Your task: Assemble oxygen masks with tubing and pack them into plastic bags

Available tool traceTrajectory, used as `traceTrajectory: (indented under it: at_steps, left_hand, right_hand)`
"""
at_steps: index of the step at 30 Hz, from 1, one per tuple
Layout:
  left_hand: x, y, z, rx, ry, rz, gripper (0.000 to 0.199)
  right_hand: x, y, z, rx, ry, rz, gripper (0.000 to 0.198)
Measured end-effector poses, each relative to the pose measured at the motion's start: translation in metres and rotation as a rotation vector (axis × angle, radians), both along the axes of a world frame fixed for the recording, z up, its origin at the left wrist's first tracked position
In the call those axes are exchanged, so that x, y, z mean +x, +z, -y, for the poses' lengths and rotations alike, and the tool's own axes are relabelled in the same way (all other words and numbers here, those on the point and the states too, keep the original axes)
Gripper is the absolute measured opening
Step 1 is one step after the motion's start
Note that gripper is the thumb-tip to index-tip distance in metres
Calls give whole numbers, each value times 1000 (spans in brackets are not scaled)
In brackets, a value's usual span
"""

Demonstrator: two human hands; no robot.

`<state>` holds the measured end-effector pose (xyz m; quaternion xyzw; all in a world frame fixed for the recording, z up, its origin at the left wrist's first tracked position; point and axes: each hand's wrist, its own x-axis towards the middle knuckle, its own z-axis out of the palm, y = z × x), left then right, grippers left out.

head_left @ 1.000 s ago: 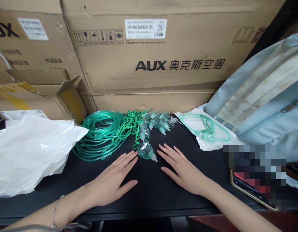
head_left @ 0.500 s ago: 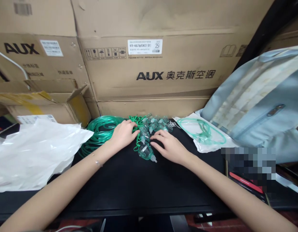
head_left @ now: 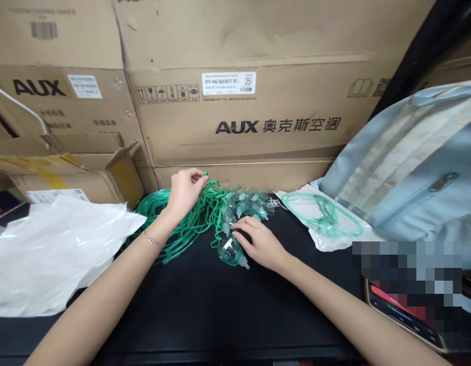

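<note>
In the head view my left hand (head_left: 186, 190) is raised over the coil, its thumb and fingers pinched on a green elastic strap (head_left: 206, 176). More green straps (head_left: 210, 206) hang in a tangle below it, beside several clear green oxygen masks (head_left: 254, 203). My right hand (head_left: 260, 241) is at the right of the row, fingers curved and apart; its fingertips are at a mask in the column, and I cannot tell whether they touch it. The nearest mask (head_left: 230, 251) lies with its pale connector pointing to the front right. Coiled green tubing (head_left: 155, 206) lies behind my left forearm.
White plastic bags (head_left: 60, 249) cover the table's left side. A bagged mask set with tubing (head_left: 323, 216) lies at right, near a light blue backpack (head_left: 430, 173) and a phone (head_left: 411, 320). Large cardboard boxes (head_left: 182, 137) wall the back; a small open carton (head_left: 98, 178) stands left.
My left hand has moved up and slightly left, lifting a green strap and drawing the tangle up with it. My right hand has shifted slightly left and down beside the masks.
</note>
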<state>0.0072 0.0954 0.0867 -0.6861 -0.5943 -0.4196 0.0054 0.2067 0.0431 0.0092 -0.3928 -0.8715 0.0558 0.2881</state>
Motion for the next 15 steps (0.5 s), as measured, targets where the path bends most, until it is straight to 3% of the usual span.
traceTrajectory:
  at_steps: [3, 6, 9, 11, 15]
  left_hand:
    - [-1, 11, 6, 86, -28, 164, 24]
    - [0, 10, 7, 60, -135, 264, 19]
    - [0, 4, 4, -13, -216, 235, 14]
    - [0, -1, 2, -24, -243, 224, 10]
    - [-4, -2, -4, 10, -244, 259, 8]
  right_hand:
    - [-6, 7, 0, 10, 5, -64, 23]
    - [-19, 23, -13, 49, 27, -131, 24]
    - [-41, 40, -41, 52, 51, -216, 44]
    - [-58, 45, -63, -40, 66, -276, 52]
    - [-77, 38, -97, -110, 122, -241, 25]
